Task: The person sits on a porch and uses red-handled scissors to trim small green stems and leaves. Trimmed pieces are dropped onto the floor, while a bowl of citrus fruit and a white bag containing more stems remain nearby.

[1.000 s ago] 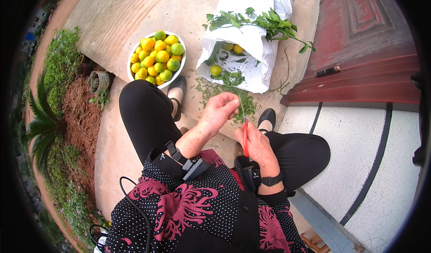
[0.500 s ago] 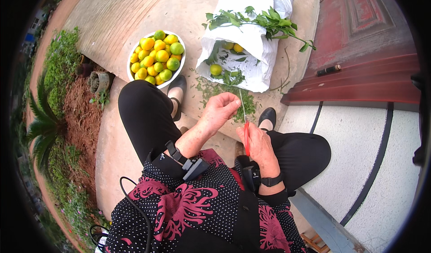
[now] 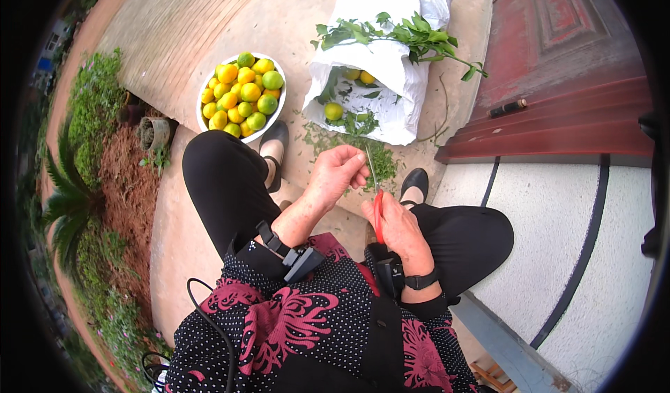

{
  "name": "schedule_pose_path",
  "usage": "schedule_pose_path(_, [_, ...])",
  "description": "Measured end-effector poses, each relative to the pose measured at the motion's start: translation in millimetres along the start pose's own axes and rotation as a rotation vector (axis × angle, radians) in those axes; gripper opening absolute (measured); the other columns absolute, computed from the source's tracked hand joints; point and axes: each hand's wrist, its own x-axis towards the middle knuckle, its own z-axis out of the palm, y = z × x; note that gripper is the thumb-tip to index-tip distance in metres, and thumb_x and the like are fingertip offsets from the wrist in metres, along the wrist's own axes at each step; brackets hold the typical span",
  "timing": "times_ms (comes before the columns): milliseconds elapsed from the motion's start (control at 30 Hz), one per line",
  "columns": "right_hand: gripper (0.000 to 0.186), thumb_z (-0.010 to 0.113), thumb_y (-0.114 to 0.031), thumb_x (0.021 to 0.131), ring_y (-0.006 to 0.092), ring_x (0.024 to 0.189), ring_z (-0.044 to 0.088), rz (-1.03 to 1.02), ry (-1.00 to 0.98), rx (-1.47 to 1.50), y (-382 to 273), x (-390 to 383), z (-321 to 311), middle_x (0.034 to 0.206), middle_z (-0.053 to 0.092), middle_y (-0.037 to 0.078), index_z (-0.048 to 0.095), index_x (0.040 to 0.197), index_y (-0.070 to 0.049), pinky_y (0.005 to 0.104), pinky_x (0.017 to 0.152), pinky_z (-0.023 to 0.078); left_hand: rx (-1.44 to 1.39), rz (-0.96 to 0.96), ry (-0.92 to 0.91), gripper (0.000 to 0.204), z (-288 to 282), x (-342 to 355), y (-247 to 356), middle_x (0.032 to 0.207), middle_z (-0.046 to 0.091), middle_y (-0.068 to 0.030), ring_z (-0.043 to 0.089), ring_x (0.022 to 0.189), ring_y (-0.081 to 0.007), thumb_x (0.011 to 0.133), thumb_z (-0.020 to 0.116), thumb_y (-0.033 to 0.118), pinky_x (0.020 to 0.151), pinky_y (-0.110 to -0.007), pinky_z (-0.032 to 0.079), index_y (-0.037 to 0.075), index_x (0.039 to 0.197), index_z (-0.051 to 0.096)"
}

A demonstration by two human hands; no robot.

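My right hand [image 3: 400, 224] is wrapped round the red handles of a pair of scissors [image 3: 378, 208], whose thin metal blades point away from me. Just left of the blades, my left hand [image 3: 340, 175] is closed in a pinch, thumb against curled fingers. Whatever it may hold is too small to make out. Beyond both hands lies a white woven sack [image 3: 401, 69], its mouth toward me, with a few green-yellow citrus fruits [image 3: 334, 111] and loose leaves inside. A leafy branch [image 3: 426, 39] rests across the top of the sack.
A white basin [image 3: 280, 109] heaped with yellow and green citrus stands left of the sack. Leaf clippings [image 3: 385, 161] litter the concrete between my feet. To the right are a dark red door [image 3: 558, 51] and a white wall; plants [image 3: 94, 93] border the left.
My right hand and the scissors have shifted slightly left, and the blades tilt more toward my left fingertips. My left hand stays pinched in nearly the same place.
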Motion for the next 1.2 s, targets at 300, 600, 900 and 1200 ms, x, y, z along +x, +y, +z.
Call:
schedule_pose_path(300, [0.051,0.054,-0.051,0.094,0.0430,0.091,0.063,0.028,-0.009,-0.069,-1.5,0.8,-1.1,0.094,0.066,0.025,0.055,0.097,-0.001,0.0491,0.076,0.049,0.091,-0.008,-0.062,0.016,-0.9,0.8,-11.3,0.077,0.067,-0.0055,0.059,0.057,-0.0090,0.101,0.053,0.018,0.052,-0.021,0.047,0.004,0.095,0.059])
schedule_pose_path(600, [0.058,0.051,-0.056,0.094,0.0429,0.087,0.065,0.108,-0.034,-0.133,9.8,6.2,-0.5,0.086,0.067,0.025,0.060,0.091,0.001,0.0503,0.075,0.049,0.106,-0.068,-0.036,0.018,-4.5,11.2,-41.8,0.071,0.065,-0.0038,0.055,0.053,-0.0077,0.100,0.051,0.016,0.050,-0.023,0.045,0.003,0.090,0.059])
schedule_pose_path(900, [0.046,0.059,-0.046,0.093,0.0422,0.082,0.064,0.045,0.161,-0.183,3.7,-9.3,-65.0,0.084,0.066,0.023,0.053,0.092,-0.001,0.0483,0.070,0.049,0.386,-0.199,0.147,0.029,-57.1,79.0,-101.6,0.080,0.068,-0.0080,0.060,0.059,-0.0118,0.093,0.054,0.012,0.052,-0.026,0.048,-0.004,0.116,0.061])
schedule_pose_path(1200, [0.032,0.062,-0.031,0.092,0.0383,0.074,0.061,0.107,0.280,-0.221,5.8,-11.5,-145.9,0.079,0.061,0.019,0.053,0.091,0.000,0.0421,0.068,0.047,1.224,0.109,0.134,0.029,-118.3,172.4,-124.1,0.092,0.072,-0.0175,0.070,0.088,-0.0301,0.083,0.061,0.015,0.079,-0.039,0.054,0.005,0.109,0.070])
